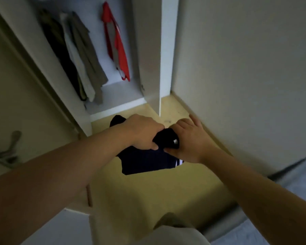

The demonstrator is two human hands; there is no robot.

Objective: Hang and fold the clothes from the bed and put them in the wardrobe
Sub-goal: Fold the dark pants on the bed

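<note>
A folded dark navy cloth garment with white stripes (148,161) hangs mid-frame over the yellowish floor (148,191). The left hand (143,133) grips its top with curled fingers. At 3 o'clock of it, the right hand (189,140) pinches the bunched end. The open white wardrobe (120,93) stands at 11 o'clock.

A home bedroom: an open white wardrobe (149,50) with hanging clothes (81,62).
</note>
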